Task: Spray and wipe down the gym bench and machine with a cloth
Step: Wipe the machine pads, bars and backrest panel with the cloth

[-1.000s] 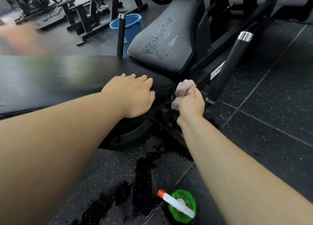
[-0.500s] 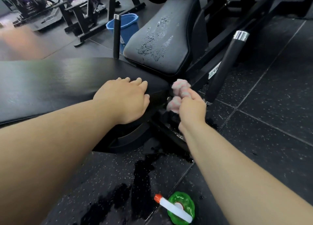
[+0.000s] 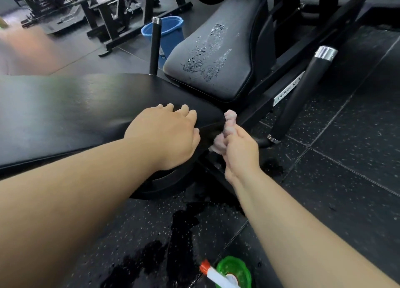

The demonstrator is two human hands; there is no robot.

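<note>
Right hand (image 3: 239,151) gripping bunched pink cloth (image 3: 227,126) at black bench pad (image 3: 75,114) edge, left hand (image 3: 166,136) flat on pad, fingers relaxed, wet-streaked seat pad (image 3: 216,56) behind, green spray bottle (image 3: 229,271) on floor.

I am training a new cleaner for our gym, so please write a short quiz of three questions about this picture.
1. True or false: the left hand rests on the flat bench pad.
2. What does the right hand grip? A) a sponge B) a pale cloth C) a brush
3. Fill in: the green spray bottle lies on the ____.
Key: 1 true; 2 B; 3 floor.
</note>
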